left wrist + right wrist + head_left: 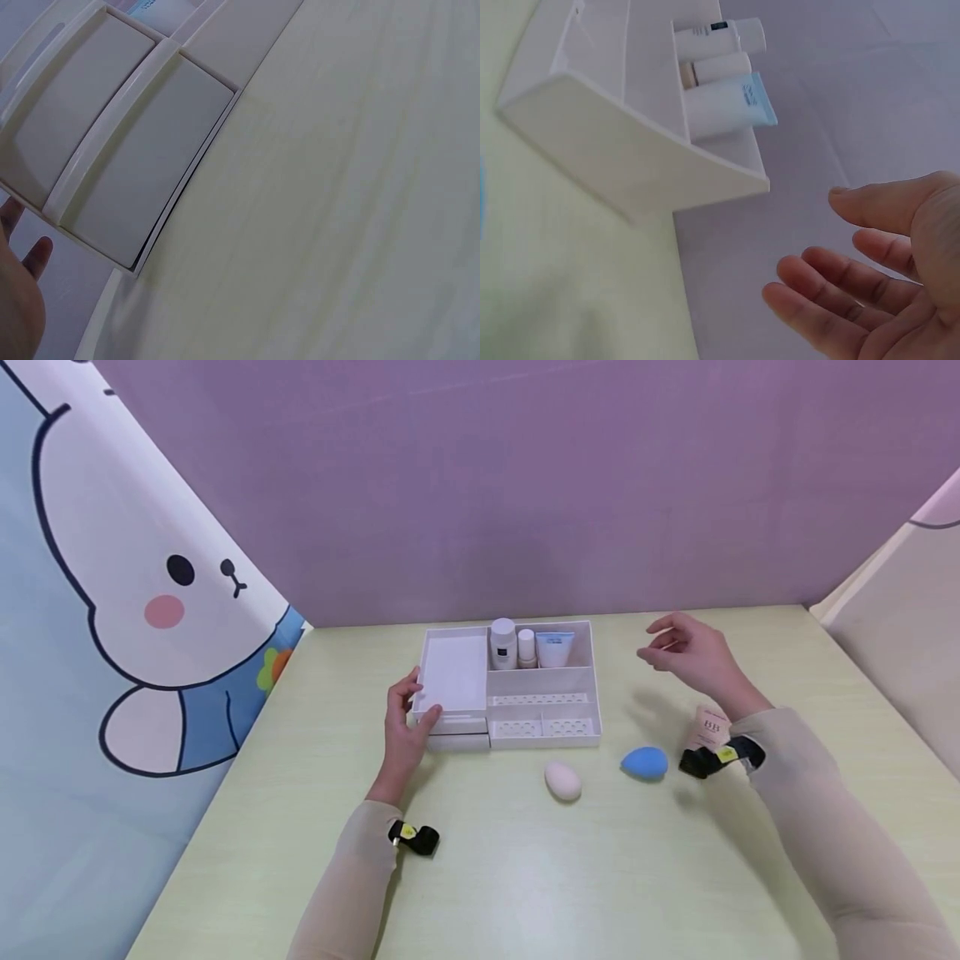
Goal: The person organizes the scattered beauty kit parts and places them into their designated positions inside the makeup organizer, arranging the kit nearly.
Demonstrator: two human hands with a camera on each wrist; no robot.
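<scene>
A white desktop organizer (543,744) stands near the back of the table, with drawers on its left side and open compartments on its right. My left hand (405,731) is at its left wall, fingers against the side and thumb by the front corner. In the left wrist view, the fingertips (37,259) show beside the drawer fronts. My right hand (693,656) is raised to the right of the organizer, fingers loosely bent around nothing. The back compartment holds a white bottle (503,645), a smaller white bottle (527,649) and a white-and-blue tube (555,650).
In front of the organizer lie a pale pink egg-shaped sponge (563,782) and a blue teardrop sponge (645,763). A pink BB package (708,727) is partly hidden under my right wrist. A purple backdrop (480,493) rises behind the table.
</scene>
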